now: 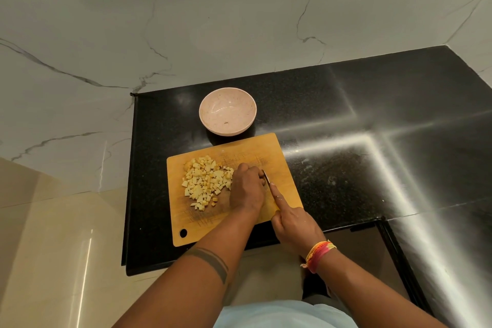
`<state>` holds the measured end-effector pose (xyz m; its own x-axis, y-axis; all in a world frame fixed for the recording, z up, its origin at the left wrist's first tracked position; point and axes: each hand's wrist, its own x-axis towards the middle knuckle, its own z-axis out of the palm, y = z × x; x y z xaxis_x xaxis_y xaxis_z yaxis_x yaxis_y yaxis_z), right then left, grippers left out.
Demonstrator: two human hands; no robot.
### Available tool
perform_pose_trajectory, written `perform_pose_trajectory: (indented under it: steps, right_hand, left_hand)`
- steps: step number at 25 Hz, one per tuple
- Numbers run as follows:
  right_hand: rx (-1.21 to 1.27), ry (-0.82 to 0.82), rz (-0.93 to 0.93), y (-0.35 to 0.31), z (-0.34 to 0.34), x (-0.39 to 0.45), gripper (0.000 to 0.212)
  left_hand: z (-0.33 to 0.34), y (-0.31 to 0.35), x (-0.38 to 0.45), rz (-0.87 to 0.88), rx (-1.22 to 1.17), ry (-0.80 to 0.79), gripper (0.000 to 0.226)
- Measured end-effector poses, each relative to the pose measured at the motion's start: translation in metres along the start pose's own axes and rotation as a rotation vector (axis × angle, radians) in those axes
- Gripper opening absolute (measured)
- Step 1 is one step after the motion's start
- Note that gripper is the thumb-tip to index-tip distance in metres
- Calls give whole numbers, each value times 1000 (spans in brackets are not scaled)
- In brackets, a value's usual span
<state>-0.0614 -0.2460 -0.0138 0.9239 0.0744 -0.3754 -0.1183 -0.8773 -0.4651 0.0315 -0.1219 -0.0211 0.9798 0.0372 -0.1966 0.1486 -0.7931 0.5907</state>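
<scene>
- The work in hand looks like dicing: pale yellow cubes [205,181] lie heaped on the left half of the cutting board [279,157], which sits near the front left corner of the bench [346,120].
- The right hand [292,226] grips the knife [266,177], fingers wrapped round the handle and the forefinger laid straight along the back of the blade. The blade stands near the middle of the board, just beside the other hand.
- The left hand [246,189] rests on the board with its fingers curled under, knuckles toward the blade, touching the right edge of the heap.
- To do the step well, the curled fingertips should stay tucked behind the knuckles, so the flat of the blade can ride against them. Short, straight cuts would match the pieces already made, with the left hand creeping back after each one.
- The cut pieces are best kept on the left, clear of the blade, until they can be scraped into the bowl [226,110] just behind the board's far edge.
- Hidden: whatever is under the left hand. Whether it pins an uncut piece cannot be told.
- The knife's handle is buried in the right fist, and only a sliver of blade shows.
- What the food is cannot be made out. A dark speck lies in the bowl, too small to name.
</scene>
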Motion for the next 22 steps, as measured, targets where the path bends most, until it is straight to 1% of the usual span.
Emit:
perform_pose_trajectory:
  steps: [3, 6, 10, 13, 16, 19, 22]
  right_hand:
    - [-2, -17, -5, 4, 4, -8, 83]
    - [4, -36, -10, 11, 5, -21, 82]
    - [36, 3, -6, 14, 3, -35, 79]
    - [73, 44, 53, 14, 3, -30, 79]
    - [62, 23, 65, -4, 8, -27, 82]
    - [60, 11, 28, -27, 20, -14, 83]
    - [23, 2, -30, -44, 26, 2, 79]
  left_hand:
    - [1, 0, -1, 25, 85, -12, 12]
    - [1, -1, -1, 30, 79, -20, 13]
    - [1, -2, -8, 36, 112, 22, 13]
    - [-3, -7, -10, 35, 147, 64, 16]
    - [-6, -14, -8, 65, 155, 76, 16]
    - [-12, -22, -7, 97, 206, 95, 17]
    - [-23, -31, -6, 79, 207, 131, 20]
